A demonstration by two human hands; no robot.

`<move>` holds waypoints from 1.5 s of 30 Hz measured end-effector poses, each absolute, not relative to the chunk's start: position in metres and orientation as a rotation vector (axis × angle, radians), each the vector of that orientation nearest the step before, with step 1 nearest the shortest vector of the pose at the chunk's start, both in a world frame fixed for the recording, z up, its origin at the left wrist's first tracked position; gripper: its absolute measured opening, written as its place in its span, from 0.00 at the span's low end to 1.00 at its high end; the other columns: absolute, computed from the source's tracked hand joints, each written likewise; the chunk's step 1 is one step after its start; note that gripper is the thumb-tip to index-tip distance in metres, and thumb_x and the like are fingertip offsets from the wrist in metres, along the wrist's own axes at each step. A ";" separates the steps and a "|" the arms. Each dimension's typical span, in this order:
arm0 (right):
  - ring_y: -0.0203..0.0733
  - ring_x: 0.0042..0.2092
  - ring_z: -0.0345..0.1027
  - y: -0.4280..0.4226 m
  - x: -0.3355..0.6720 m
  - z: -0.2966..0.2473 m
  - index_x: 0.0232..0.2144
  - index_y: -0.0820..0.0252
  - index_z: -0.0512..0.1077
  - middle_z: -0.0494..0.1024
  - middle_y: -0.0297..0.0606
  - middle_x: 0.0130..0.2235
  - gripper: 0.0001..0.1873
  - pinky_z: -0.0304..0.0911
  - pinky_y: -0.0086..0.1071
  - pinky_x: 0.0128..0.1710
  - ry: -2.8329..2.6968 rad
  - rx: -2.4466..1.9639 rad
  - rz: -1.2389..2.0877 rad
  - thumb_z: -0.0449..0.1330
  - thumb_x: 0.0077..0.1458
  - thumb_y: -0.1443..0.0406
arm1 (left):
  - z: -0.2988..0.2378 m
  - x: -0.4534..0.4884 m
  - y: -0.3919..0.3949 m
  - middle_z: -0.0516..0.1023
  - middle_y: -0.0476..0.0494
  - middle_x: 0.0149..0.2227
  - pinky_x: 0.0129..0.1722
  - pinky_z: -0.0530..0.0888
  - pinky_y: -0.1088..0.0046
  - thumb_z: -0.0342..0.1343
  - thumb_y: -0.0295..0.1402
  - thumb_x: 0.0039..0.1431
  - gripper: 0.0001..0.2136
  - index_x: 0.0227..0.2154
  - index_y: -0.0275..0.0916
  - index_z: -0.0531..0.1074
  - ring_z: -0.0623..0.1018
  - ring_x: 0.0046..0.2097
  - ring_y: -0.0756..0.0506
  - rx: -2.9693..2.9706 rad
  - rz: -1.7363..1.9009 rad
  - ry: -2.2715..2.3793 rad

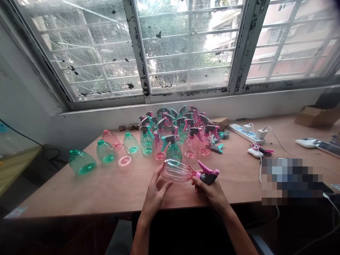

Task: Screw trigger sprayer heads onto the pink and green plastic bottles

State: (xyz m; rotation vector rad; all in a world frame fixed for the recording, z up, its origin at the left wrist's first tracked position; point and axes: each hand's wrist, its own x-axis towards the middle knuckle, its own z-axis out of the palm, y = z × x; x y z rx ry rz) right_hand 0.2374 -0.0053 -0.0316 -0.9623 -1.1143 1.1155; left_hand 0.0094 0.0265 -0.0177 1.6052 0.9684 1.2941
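A clear pink spray bottle point(176, 170) lies sideways between my hands, above the front part of the table. My left hand point(156, 193) cups its base end, fingers behind the body and thumb in front. At the neck, my right hand point(209, 191) is closed around the pink collar just under the black and pink spray head point(208, 176). The head sits on the bottle's neck; whether it is tight I cannot tell. Just beyond stands a green bottle point(174, 152) with a black and teal spray head, among several similar pink and green bottles fitted with heads.
Headless bottles, such as a green one point(81, 163) and a pink one point(122, 152), stand on the table's left. Loose spray heads point(217, 147) lie right of the group. Farther right are a power strip point(247, 134), white cables and a cardboard box point(318, 115).
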 end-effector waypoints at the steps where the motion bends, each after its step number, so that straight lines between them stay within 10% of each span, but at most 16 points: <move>1: 0.37 0.24 0.69 -0.005 0.237 -0.032 0.43 0.57 0.72 0.80 0.32 0.29 0.18 0.64 0.32 0.26 -1.119 -0.959 1.126 0.68 0.58 0.52 | -0.017 0.009 0.026 0.68 0.40 0.68 0.72 0.56 0.52 0.68 0.37 0.57 0.31 0.62 0.47 0.66 0.63 0.71 0.34 1.606 1.293 0.963; 7: 0.39 0.26 0.71 -0.006 0.239 -0.034 0.42 0.59 0.75 0.80 0.31 0.26 0.18 0.64 0.33 0.29 -1.179 -0.970 1.135 0.72 0.55 0.56 | -0.024 0.008 0.027 0.66 0.33 0.68 0.66 0.67 0.48 0.64 0.48 0.60 0.26 0.56 0.43 0.66 0.69 0.68 0.31 1.527 1.361 0.949; 14: 0.40 0.25 0.71 -0.003 0.240 -0.034 0.42 0.57 0.74 0.81 0.35 0.30 0.21 0.63 0.32 0.23 -1.090 -0.982 1.082 0.69 0.55 0.49 | -0.022 0.008 0.024 0.67 0.42 0.69 0.73 0.53 0.55 0.62 0.40 0.64 0.25 0.63 0.48 0.66 0.59 0.73 0.36 1.617 1.306 0.988; 24: 0.40 0.25 0.69 -0.009 0.239 -0.030 0.39 0.57 0.74 0.77 0.29 0.23 0.18 0.63 0.33 0.28 -1.180 -1.011 1.067 0.72 0.54 0.53 | -0.022 0.010 0.025 0.72 0.36 0.64 0.67 0.67 0.53 0.59 0.47 0.65 0.23 0.58 0.43 0.67 0.70 0.67 0.33 1.538 1.314 1.031; 45: 0.38 0.21 0.65 -0.011 0.237 -0.034 0.35 0.55 0.71 0.73 0.26 0.20 0.16 0.62 0.31 0.22 -1.163 -1.017 1.048 0.69 0.56 0.51 | -0.021 0.010 0.024 0.67 0.41 0.68 0.70 0.61 0.52 0.68 0.37 0.57 0.30 0.62 0.48 0.66 0.65 0.70 0.33 1.611 1.308 1.017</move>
